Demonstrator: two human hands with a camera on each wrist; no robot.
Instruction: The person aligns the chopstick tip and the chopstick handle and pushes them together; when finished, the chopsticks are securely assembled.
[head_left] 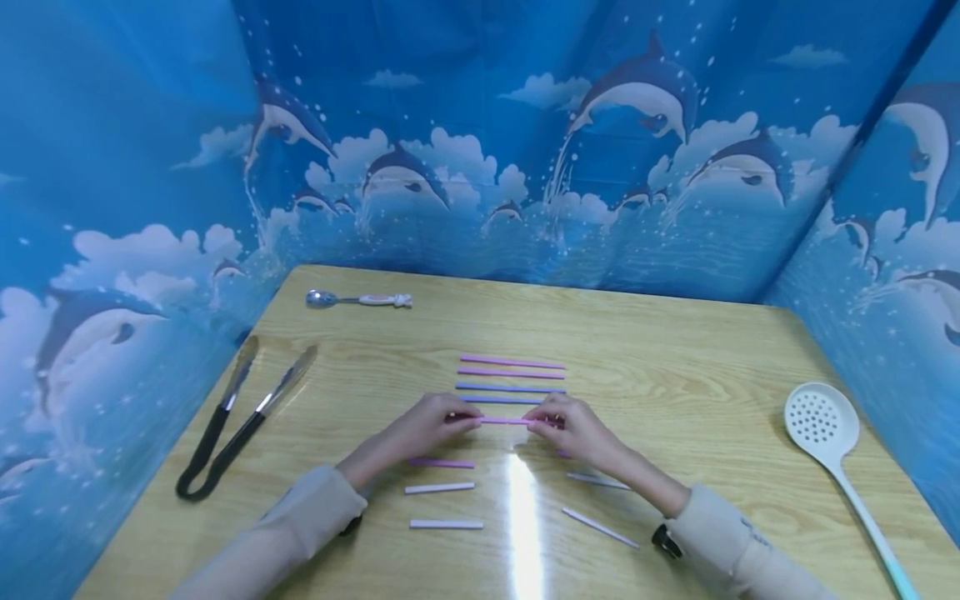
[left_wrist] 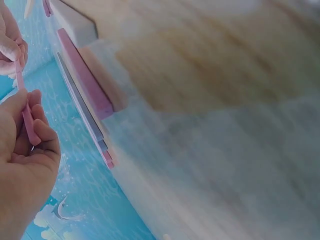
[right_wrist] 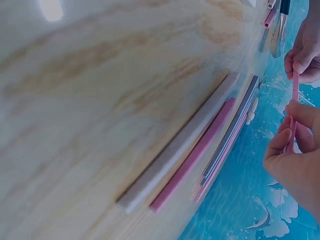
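Both hands hold a thin pink stick between them, roughly level across the middle of the table. My left hand pinches its left end between thumb and fingers, and my right hand grips the other end likewise. In the right wrist view the stick shows between the two hands, held up off the table. Just beyond lie two long blue sticks and two long pink sticks, side by side. Nearer, a short pink stick and two white sticks lie by the left forearm.
More white sticks lie by the right forearm, one partly covered by it. Black-handled tongs lie spread at the left, with a spoon at the back left. A white slotted skimmer rests along the right edge. Dolphin-print curtains surround the table.
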